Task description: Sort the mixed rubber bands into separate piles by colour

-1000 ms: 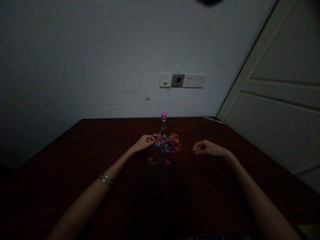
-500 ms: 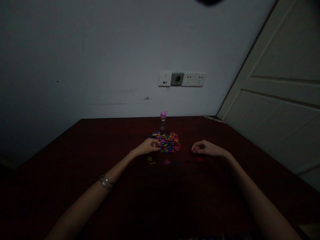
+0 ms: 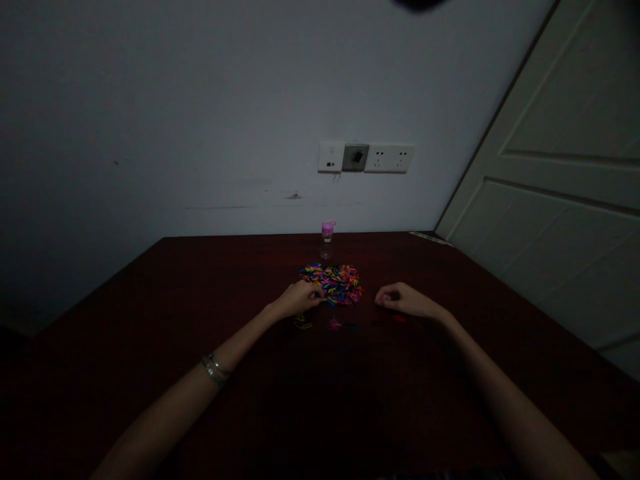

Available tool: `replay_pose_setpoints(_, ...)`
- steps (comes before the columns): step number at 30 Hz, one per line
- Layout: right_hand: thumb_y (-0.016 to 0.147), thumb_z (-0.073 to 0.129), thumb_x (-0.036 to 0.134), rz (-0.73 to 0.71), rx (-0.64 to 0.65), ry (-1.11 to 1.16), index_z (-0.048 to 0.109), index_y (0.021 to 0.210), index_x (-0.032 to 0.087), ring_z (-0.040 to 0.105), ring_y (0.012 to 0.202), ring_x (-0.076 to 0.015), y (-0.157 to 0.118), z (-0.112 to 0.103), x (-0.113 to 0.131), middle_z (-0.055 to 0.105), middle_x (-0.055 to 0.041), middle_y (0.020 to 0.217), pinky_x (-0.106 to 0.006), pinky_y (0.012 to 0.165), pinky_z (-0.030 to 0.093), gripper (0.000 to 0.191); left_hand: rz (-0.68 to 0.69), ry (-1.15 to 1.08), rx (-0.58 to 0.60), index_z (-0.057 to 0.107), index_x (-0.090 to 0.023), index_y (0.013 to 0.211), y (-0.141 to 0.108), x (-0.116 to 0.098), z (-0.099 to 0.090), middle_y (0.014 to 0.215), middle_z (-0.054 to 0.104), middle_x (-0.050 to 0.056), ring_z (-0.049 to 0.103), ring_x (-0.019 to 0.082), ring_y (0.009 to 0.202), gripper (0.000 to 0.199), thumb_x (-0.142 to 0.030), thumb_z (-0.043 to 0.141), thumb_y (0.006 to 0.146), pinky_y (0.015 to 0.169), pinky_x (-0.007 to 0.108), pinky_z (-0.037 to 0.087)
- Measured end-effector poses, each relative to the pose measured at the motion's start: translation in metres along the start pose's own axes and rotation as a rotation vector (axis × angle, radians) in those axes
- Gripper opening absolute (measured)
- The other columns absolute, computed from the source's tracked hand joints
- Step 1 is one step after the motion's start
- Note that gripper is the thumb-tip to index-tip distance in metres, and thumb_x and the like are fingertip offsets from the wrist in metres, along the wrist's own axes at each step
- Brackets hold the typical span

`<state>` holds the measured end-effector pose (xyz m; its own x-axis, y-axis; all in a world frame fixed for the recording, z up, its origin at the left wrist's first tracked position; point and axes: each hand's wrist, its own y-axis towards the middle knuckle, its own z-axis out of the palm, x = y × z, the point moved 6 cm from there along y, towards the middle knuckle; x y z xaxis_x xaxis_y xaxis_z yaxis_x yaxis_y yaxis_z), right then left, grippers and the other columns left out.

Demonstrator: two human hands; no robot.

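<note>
A heap of small multicoloured bands (image 3: 337,283) lies on the dark red table (image 3: 225,267). My left hand (image 3: 303,297) is at the heap's left edge, thumb and fingertips together; what they pinch is too small to name. To the right of the heap, my right hand (image 3: 395,297) hovers with its fingers curled together, their contents hidden. In front of the heap are a few yellow bands (image 3: 302,323), a pink cluster (image 3: 334,323), a dark blue one (image 3: 352,326) and a red one (image 3: 400,319).
Behind the heap stands a clear bottle with a pink cap (image 3: 327,241). Wall sockets (image 3: 389,159) are above the table's back edge. A pale panelled door (image 3: 560,200) rises on the right, with a thin strip (image 3: 430,238) on the table near it.
My left hand has shifted slightly right and down along the heap's edge. My right hand has moved a little left, towards the heap.
</note>
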<state>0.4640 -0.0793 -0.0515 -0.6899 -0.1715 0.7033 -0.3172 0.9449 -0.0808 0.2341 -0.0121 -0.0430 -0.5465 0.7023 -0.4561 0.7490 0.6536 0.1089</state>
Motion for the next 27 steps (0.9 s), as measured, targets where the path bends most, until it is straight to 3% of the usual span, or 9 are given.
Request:
replay_pose_setpoints(14,0.074,0.049,0.035,-0.002,-0.012,-0.02,0.062,0.079,0.011,0.045,0.059,-0.0111,0.002,0.003,-0.004,0.055,-0.0024,0.066,-0.022,0.055,0.036,0.027,0.011,-0.147,-0.009,0.066,-0.016,0.076,0.006,0.01,0.002,0.056,0.05,-0.002,0.039,0.008,0.052,0.019,-0.032,0.055,0.071,0.048,0.018,0.023)
replay_pose_setpoints(27,0.073,0.05,0.037,0.01,-0.016,-0.041,0.062,0.077,0.012,0.044,0.056,-0.0104,0.002,0.004,-0.003,0.054,-0.0011,0.063,-0.022,0.053,0.034,0.029,-0.032,-0.424,-0.021,0.066,-0.01,0.072,0.008,0.009,-0.021,0.051,0.047,-0.003,0.034,0.006,0.048,0.026,-0.035,0.06,0.068,0.046,0.018,0.025)
